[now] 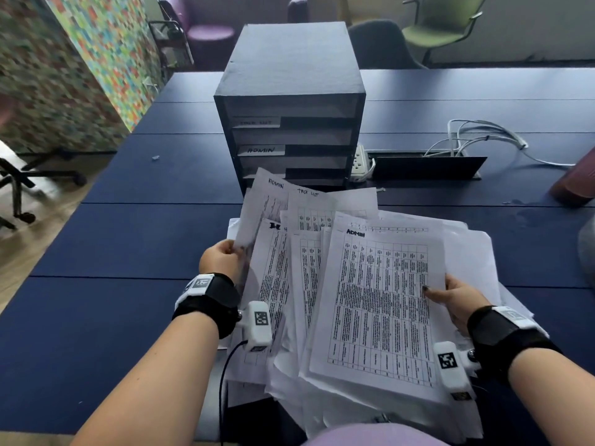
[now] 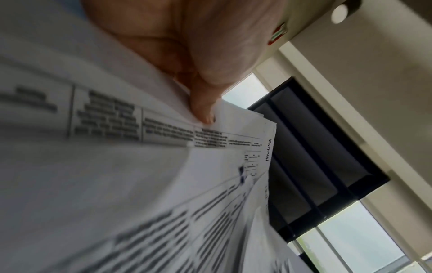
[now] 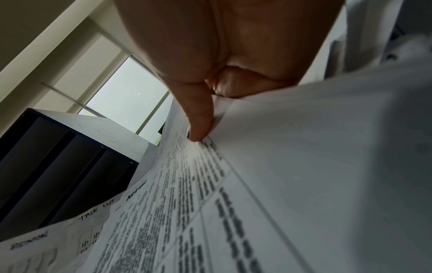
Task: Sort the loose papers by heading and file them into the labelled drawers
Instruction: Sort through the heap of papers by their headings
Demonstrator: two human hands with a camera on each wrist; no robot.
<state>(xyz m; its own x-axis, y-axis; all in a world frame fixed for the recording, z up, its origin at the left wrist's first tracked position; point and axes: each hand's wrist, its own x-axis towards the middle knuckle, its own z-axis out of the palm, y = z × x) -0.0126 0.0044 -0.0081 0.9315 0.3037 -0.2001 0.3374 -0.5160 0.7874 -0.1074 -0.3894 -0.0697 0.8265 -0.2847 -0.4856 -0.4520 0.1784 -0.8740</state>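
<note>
A loose heap of printed papers (image 1: 463, 252) lies on the dark blue table (image 1: 128, 239) in front of me. My left hand (image 1: 225, 257) pinches the left edge of a raised sheet headed ADMIN (image 1: 267, 201); the left wrist view shows the thumb (image 2: 203, 110) pressed on that paper (image 2: 222, 136). My right hand (image 1: 450, 294) grips the right edge of the top sheet headed ADMIN (image 1: 380, 304), thumb (image 3: 201, 122) on its printed face (image 3: 187, 203). A sheet headed TASK LIST (image 1: 317, 204) fans between them. Behind stands the dark drawer unit (image 1: 289, 91) with labels TASK LIST (image 1: 256, 122) and ADMIN (image 1: 261, 150).
A white power strip (image 1: 360, 164) and a cable tray (image 1: 425, 165) with white cables (image 1: 483, 136) sit right of the unit. A reddish-brown object (image 1: 576, 178) stands at the right edge. Chairs (image 1: 441, 24) wait beyond the table; a colourful partition (image 1: 64, 69) is left.
</note>
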